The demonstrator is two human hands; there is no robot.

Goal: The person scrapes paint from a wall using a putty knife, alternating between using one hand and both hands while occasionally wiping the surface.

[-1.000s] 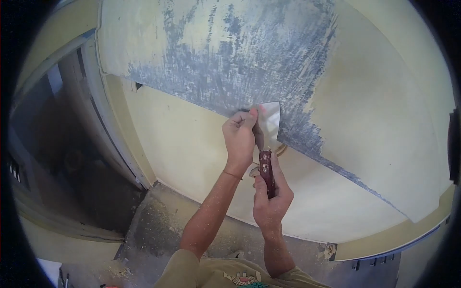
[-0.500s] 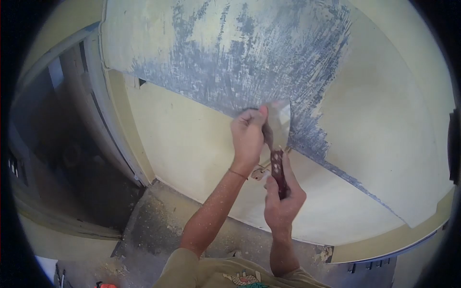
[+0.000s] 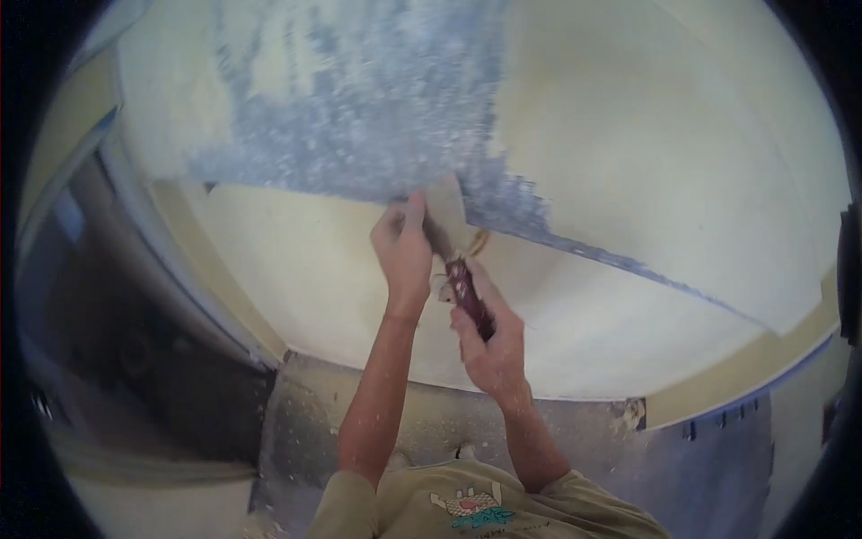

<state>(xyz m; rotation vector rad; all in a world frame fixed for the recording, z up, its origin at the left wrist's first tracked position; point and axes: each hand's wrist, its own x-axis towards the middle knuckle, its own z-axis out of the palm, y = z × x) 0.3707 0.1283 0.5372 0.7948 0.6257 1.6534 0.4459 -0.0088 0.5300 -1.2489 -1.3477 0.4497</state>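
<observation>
A wide scraper with a dark red handle (image 3: 468,293) is in my right hand (image 3: 498,349), its fingers closed round the grip. The scraper's pale metal blade (image 3: 446,203) points up at the lower border of a patchy blue-grey surface (image 3: 386,135). My left hand (image 3: 401,251) is closed with its thumb and fingers at the blade's left edge, pinching it. Blur hides exactly how the fingertips sit. A small yellowish curl (image 3: 479,241) shows just right of the blade's base. Between my hands, partly hidden, is a small pale fitting (image 3: 444,288).
Smooth cream coating (image 3: 628,135) covers the surface to the right, with a pale lower panel (image 3: 296,251) under the slanting edge. A dark doorway (image 3: 153,341) opens at left. Pale crumbs and dust lie on the grey floor (image 3: 332,404).
The view has shifted, so the blue-grey patch sits further left. My hands and the scraper appear further left and slightly higher, the scraper tilted more leftward. The yellowish curl now shows beside the blade.
</observation>
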